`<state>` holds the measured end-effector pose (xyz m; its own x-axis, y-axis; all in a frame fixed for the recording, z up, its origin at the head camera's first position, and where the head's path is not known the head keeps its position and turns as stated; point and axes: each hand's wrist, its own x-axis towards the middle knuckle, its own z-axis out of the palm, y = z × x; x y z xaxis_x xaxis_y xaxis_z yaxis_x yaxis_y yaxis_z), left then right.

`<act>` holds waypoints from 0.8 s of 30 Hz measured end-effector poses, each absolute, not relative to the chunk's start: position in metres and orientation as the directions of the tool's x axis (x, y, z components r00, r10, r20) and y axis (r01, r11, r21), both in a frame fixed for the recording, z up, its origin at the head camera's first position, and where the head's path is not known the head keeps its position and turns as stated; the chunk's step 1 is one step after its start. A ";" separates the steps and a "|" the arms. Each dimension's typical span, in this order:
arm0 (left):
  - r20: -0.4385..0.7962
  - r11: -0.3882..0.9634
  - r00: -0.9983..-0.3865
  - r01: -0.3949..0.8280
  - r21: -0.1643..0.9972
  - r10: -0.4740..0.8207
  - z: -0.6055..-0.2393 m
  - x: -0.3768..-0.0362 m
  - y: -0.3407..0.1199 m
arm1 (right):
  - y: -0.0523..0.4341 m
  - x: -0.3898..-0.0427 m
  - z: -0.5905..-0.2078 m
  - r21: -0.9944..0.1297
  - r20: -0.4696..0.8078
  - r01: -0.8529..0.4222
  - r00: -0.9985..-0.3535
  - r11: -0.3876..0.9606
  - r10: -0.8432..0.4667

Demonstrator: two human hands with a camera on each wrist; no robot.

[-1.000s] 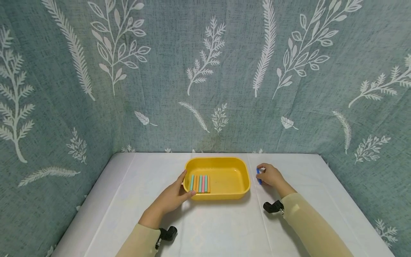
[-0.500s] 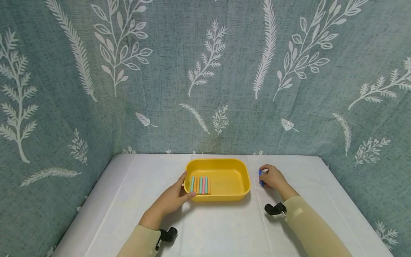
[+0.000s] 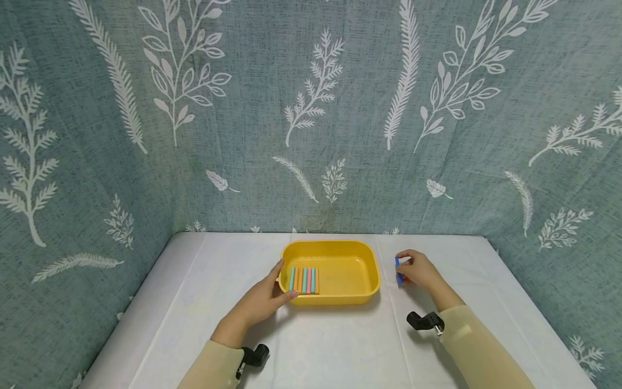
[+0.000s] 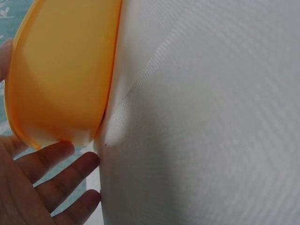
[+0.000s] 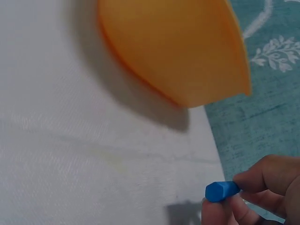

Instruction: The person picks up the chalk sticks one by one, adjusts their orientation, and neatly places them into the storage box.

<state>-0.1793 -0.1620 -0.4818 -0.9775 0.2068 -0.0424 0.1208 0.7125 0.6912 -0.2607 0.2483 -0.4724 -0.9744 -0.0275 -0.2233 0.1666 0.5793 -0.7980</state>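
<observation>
Right hand (image 3: 419, 270) pinches a blue chalk stick (image 3: 398, 270) in its fingers (image 5: 262, 176), now drawn slightly farther from the yellow tray (image 3: 369, 281) than a second ago | left hand (image 3: 264, 299), fingers relaxed, steadies the tray's near-left rim | six sticks (image 3: 303, 280) lie inside | white desk (image 3: 340, 346).

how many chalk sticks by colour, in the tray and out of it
teal chalk sticks: 2
orange chalk sticks: 3
pink chalk stick: 1
blue chalk stick: 1, pinched in the right hand, outside the yellow tray
total: 7, with 6 lying in the tray beside the left hand
</observation>
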 end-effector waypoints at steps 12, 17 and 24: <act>-0.050 0.715 -0.977 0.117 0.690 0.208 -0.482 -0.180 -0.162 | 0.252 -0.249 -0.465 -0.871 -0.231 0.189 -0.972 0.454 -0.039; -0.053 0.713 -0.977 0.112 0.692 0.205 -0.482 -0.180 -0.161 | 0.251 -0.244 -0.458 -0.893 -0.222 0.191 -0.975 0.407 -0.028; -0.047 0.720 -0.979 0.114 0.685 0.200 -0.483 -0.180 -0.161 | 0.248 -0.239 -0.446 -0.919 -0.206 0.177 -0.977 0.352 -0.046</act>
<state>-0.1797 -0.1615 -0.4827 -0.9786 0.2003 -0.0470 0.1144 0.7196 0.6849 -0.2390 0.2482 -0.4457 -0.9775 -0.0464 -0.2058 0.1769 0.3516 -0.9193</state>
